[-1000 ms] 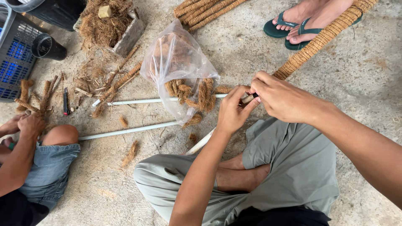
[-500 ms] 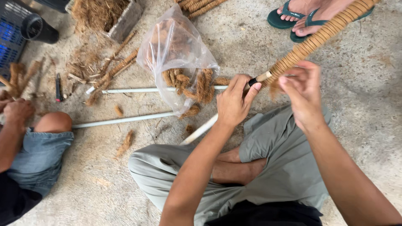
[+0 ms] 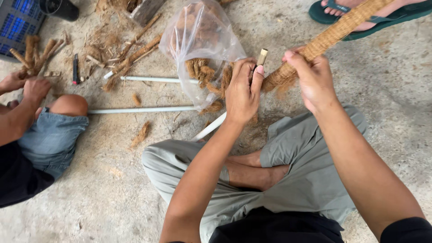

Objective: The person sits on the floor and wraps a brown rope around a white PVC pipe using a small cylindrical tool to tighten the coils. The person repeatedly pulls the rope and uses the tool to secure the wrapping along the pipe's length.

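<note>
Between the two hands, just above the person's crossed legs, the frayed end of a long fibre-wrapped rod point(image 3: 324, 42) hung over the concrete floor point(image 3: 382, 103). The right hand point(image 3: 315, 81) was clamped around the rod near its shaggy end, and the left hand point(image 3: 243, 90) was closed on a short pale stick point(image 3: 261, 57), pinched upright at the fingertips just beside that end. The step looked like binding coconut fibre onto the rod, with the wrapping at its loose end; the next move would likely call for a firm right-hand grip while the left worked the stick or fresh fibre into the fray. Just beyond the left hand lay a clear plastic bag point(image 3: 202, 36) of fibre bundles across white pipes point(image 3: 144, 109). Far off to the left, another person's hands point(image 3: 31, 87) handled fibre sticks point(image 3: 36, 51).
</note>
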